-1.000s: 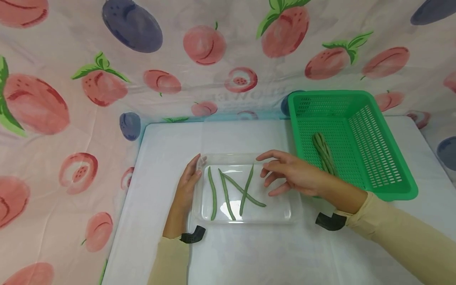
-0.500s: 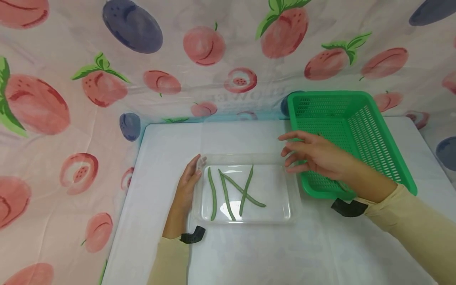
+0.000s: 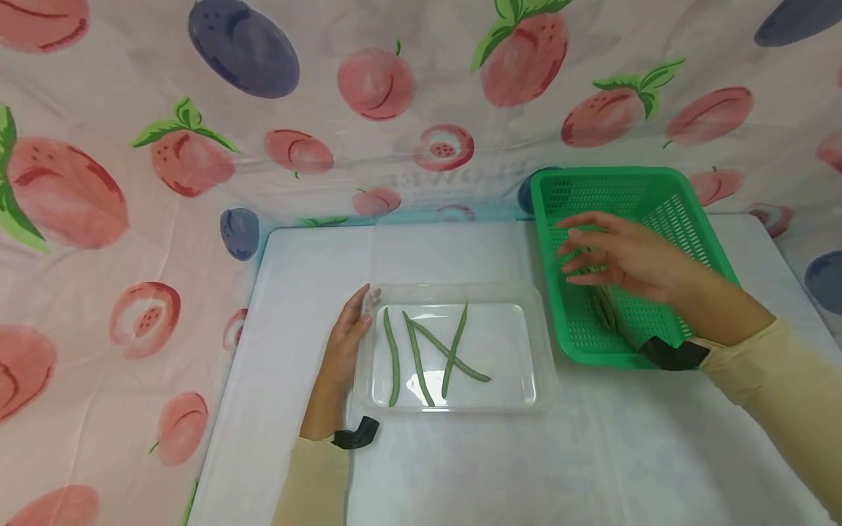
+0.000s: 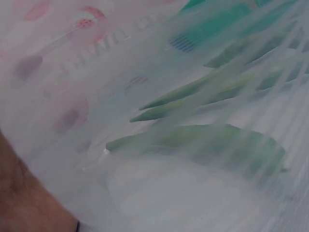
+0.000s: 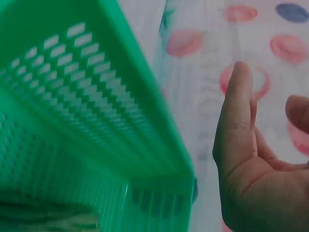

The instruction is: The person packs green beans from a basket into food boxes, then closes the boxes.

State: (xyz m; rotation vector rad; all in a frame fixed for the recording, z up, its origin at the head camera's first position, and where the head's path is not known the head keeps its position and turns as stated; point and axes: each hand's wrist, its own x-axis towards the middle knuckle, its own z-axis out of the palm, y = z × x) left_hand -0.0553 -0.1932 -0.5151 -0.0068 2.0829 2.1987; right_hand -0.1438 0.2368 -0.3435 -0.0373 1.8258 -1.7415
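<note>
A: Left hand (image 3: 346,332), quick!
B: Fingers curled round the clear tray (image 3: 454,293) at its nine o'clock end, four green beans (image 3: 452,356) inside, two of them crossing!
A: And the right hand (image 3: 621,252)?
B: Over the green basket (image 3: 658,191), two o'clock of the tray: fingers spread and loosely bent, holding nothing! A bunch of beans (image 3: 604,308) lies in the basket, at the hand's six o'clock.

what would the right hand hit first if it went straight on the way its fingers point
Probably the green plastic basket's left rim, by the head view. Depth is unclear, though: the right hand may pass above it, with the fruit-print sheet beyond its fingers in the right wrist view.
</note>
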